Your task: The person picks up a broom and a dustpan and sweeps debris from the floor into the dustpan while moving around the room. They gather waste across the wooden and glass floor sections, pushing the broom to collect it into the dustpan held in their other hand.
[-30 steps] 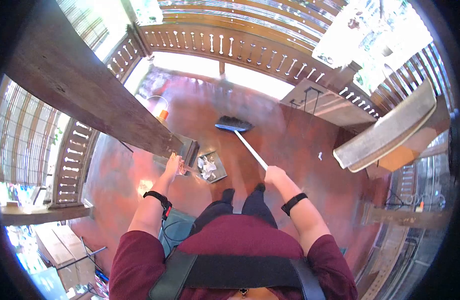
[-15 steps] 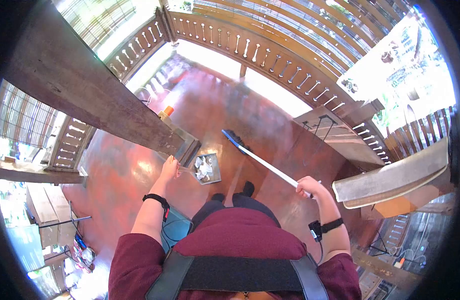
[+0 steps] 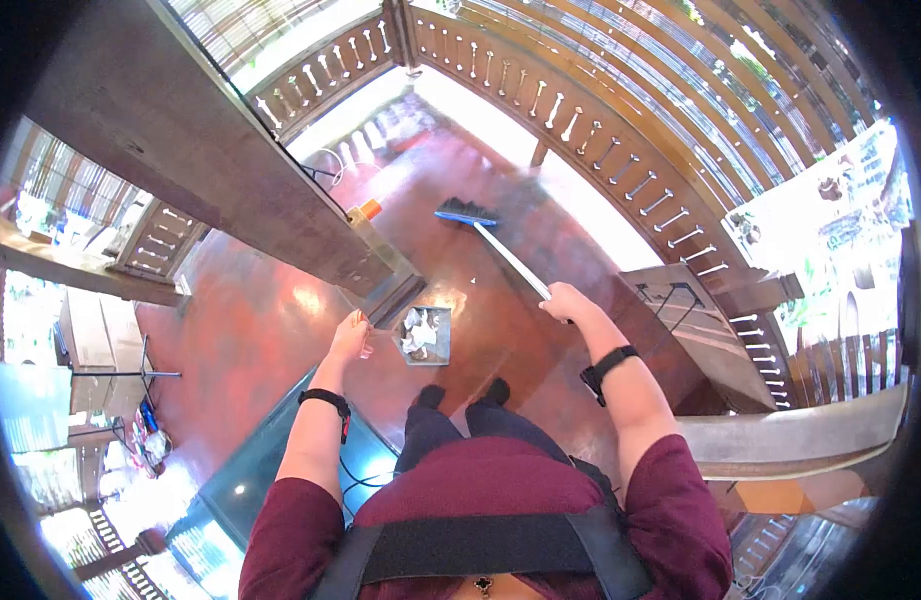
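Note:
My right hand is wrapped round the white handle of a broom. Its blue head with dark bristles is down at the reddish floor, out ahead of me. On the left, my left hand is closed on the thin handle of a dustpan, which stands just ahead of my feet. White crumpled scraps lie in the pan. A small pale bit is on the floor between pan and broom head.
A thick wooden post rises close beside the dustpan, with an orange-tipped object at its base. Left of my legs is a dark glossy surface with a cable. A carved railing borders the floor; a leaning board is at right.
The broom head has moved farther away and turned so it lies more crosswise. My right hand has come forward and inward. The dustpan stays near my feet, and my view has shifted.

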{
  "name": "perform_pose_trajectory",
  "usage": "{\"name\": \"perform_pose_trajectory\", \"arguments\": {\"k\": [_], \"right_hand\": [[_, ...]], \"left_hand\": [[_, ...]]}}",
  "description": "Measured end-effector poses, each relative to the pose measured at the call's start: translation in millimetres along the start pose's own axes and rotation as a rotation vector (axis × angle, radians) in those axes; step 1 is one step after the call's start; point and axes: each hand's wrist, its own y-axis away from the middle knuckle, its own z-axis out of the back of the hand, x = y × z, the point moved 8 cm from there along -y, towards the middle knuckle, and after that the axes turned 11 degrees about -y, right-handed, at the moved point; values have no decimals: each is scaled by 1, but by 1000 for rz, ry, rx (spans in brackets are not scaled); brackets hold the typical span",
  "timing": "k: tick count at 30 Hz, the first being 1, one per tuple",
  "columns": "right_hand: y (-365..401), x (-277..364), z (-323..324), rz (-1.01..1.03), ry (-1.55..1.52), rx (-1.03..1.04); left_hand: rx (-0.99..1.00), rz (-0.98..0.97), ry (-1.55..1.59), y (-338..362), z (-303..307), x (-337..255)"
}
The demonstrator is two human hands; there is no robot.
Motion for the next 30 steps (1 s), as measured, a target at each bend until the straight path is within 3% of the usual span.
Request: {"name": "perform_pose_trajectory", "arguments": {"k": [4,11,13,18,24,30], "right_hand": [[-27,-4,-33,190,371,-32],[62,-59,-26,47,342,71],[89,-61,-13,135,316,111],[138,-82,32,-218,-357,311],[116,-20,54,-13,-364,207],[6,65,27,252,61,26]], "left_hand": [[-28,3,-6,7,1,-4],[-48,-27,-6,7,2,1],[-48,-26,2,6,0,0],[-17,-24,8,0,0,4],[-33,-5,-3,2,-1,2],[-25,-46,37,0,2,6]]}}
